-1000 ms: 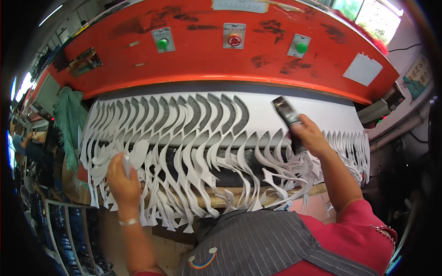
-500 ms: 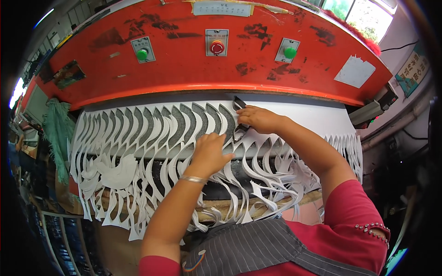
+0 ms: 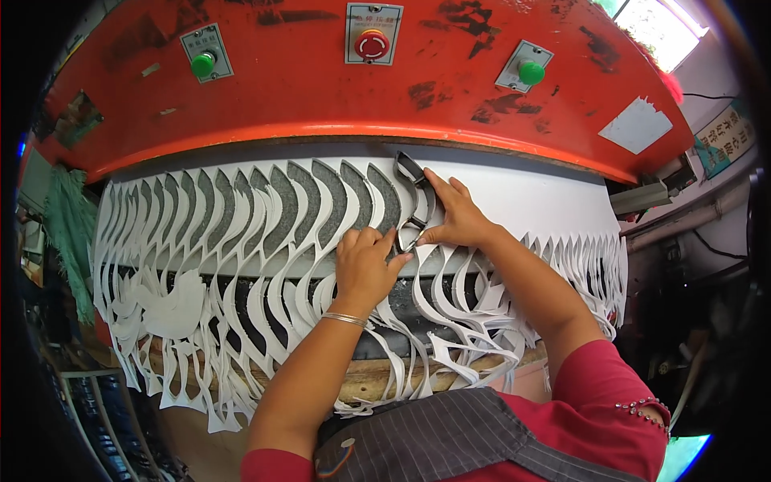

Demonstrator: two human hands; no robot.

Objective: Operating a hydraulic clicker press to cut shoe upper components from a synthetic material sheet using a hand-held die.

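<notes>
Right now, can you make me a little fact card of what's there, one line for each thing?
Right hand: holding a curved metal frame
Left hand: fingertips at the frame's near end
Frame: dark, wavy, open in the middle, on the white sheet
Sheet: curved gaps on the left, smooth at upper right
Machine front: red, with a red button between two green ones
Left wrist: silvery bracelet

A head-worn fisheye looks down at the hands (image 3: 364, 271).
</notes>
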